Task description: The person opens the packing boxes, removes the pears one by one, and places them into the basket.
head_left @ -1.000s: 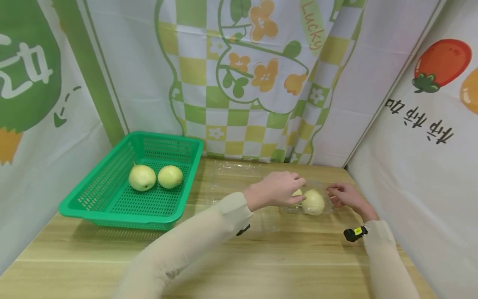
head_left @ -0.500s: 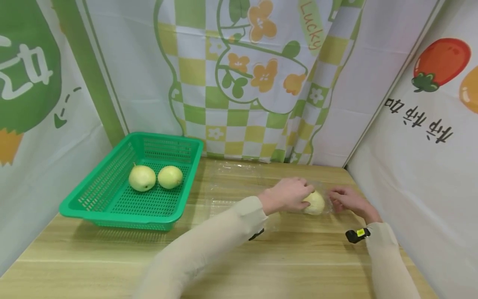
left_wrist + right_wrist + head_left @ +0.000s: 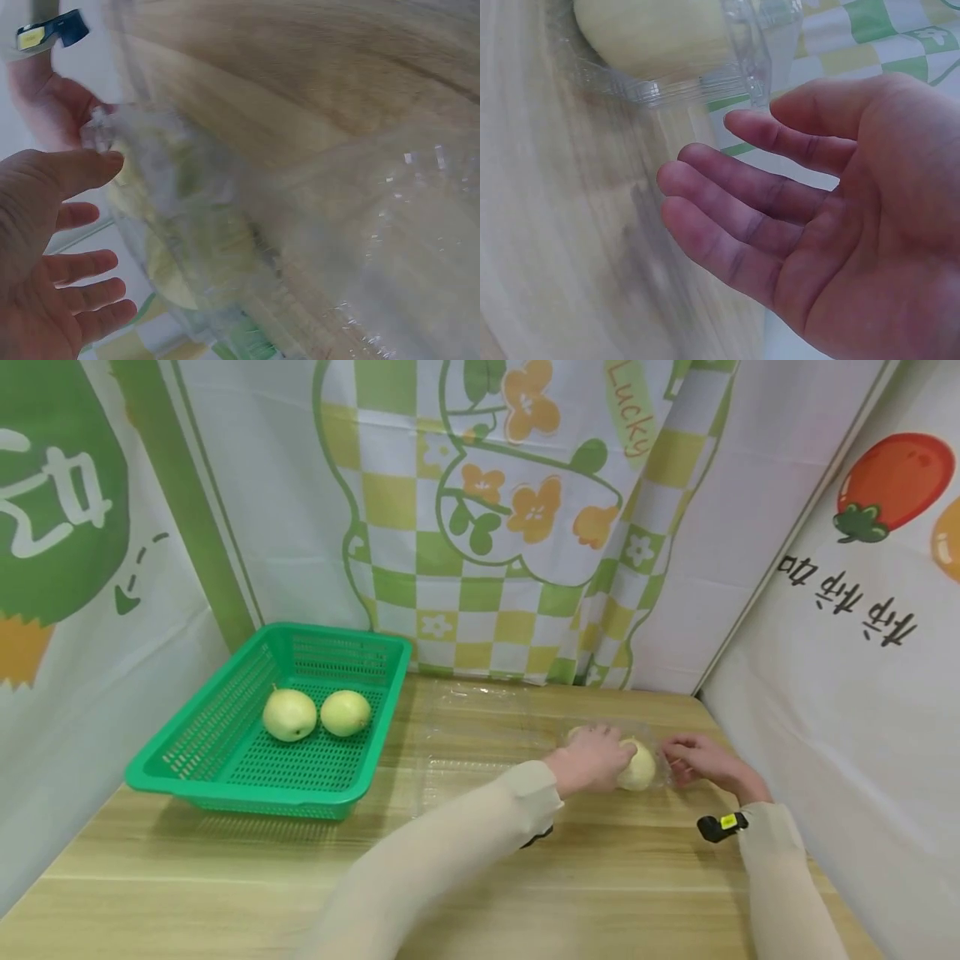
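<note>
A clear plastic clamshell box (image 3: pixel 217 202) holds pale yellow pears on the right of the table. One pear (image 3: pixel 637 766) shows in it in the head view; the left hand partly covers another. My left hand (image 3: pixel 594 758) lies over the box, and in the left wrist view its thumb touches the plastic while the other fingers are spread. At the right end of the box is my right hand (image 3: pixel 840 202). Its thumb and index fingertips are at the box's rim corner, the other fingers loosely extended; whether they touch the plastic is unclear.
A green perforated basket (image 3: pixel 360 795) with two pears (image 3: pixel 289 716) stands on the left. Between it and the hands lies another clear plastic box (image 3: pixel 480 727), opened out. A patterned curtain (image 3: pixel 487 593) hangs behind the wooden table (image 3: pixel 600 893).
My left hand has moved right across the box, now covering more of it. The right hand stays by the box's right end, with only a slight shift.
</note>
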The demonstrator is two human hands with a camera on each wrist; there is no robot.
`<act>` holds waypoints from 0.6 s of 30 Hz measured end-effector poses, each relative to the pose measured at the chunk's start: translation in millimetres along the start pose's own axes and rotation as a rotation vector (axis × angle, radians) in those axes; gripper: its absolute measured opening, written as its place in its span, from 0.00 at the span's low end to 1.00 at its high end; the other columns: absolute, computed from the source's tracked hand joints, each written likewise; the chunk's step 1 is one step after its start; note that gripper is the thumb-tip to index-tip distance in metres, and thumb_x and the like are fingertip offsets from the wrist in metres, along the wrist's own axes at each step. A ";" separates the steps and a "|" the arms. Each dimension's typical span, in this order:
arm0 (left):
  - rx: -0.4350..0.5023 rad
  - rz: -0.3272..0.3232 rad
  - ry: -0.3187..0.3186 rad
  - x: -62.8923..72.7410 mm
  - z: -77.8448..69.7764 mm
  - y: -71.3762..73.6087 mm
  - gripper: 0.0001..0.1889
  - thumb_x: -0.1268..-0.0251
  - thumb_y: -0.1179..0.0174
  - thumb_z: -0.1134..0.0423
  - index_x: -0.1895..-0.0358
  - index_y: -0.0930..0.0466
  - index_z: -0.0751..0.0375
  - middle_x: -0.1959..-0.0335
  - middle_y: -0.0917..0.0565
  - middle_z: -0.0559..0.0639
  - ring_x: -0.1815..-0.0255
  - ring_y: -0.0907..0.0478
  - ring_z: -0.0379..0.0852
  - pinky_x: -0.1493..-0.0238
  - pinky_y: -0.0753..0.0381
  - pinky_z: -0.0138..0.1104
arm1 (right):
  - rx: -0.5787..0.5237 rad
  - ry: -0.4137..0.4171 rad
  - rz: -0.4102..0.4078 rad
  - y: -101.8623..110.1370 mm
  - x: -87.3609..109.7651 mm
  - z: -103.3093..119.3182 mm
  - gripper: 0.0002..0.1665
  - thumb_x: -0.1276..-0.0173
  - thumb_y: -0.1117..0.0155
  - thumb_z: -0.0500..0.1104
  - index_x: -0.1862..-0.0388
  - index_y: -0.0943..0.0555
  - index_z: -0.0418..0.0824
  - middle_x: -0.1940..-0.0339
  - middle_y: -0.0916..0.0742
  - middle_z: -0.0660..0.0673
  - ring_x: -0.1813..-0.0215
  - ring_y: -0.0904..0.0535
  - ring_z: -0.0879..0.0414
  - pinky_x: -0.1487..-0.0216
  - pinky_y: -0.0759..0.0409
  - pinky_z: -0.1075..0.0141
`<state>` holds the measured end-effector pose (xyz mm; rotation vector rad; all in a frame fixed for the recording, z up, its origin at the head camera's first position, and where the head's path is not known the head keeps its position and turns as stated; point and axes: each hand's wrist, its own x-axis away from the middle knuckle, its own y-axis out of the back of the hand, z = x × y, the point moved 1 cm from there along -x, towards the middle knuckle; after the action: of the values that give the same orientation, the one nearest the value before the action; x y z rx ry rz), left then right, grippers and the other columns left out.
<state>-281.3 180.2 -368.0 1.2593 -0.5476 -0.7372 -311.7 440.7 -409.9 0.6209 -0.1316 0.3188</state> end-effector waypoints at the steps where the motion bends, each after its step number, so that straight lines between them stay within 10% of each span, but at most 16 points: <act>1: -0.003 0.004 0.011 -0.2 -0.7 -1.9 0.24 0.32 0.42 0.46 0.34 0.30 0.41 0.35 0.27 0.46 0.35 0.29 0.44 0.40 0.21 0.36 | 0.003 0.005 0.006 0.6 -0.7 -0.4 0.28 0.20 0.53 0.45 0.39 0.31 0.20 0.56 0.16 0.44 0.60 0.17 0.58 0.58 0.12 0.57; 18: -0.136 -0.031 -0.082 -5.1 -20.0 -3.9 0.09 0.28 0.44 0.57 0.48 0.23 0.44 0.60 0.15 0.39 0.60 0.18 0.35 0.64 0.16 0.29 | -0.027 -0.008 0.006 1.1 -2.9 -0.9 0.22 0.21 0.51 0.45 0.47 0.27 0.25 0.65 0.20 0.49 0.63 0.21 0.61 0.57 0.14 0.59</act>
<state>-270.8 196.4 -376.3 1.1166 -0.5368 -0.8410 -314.8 441.3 -410.6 0.5956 -0.1454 0.3202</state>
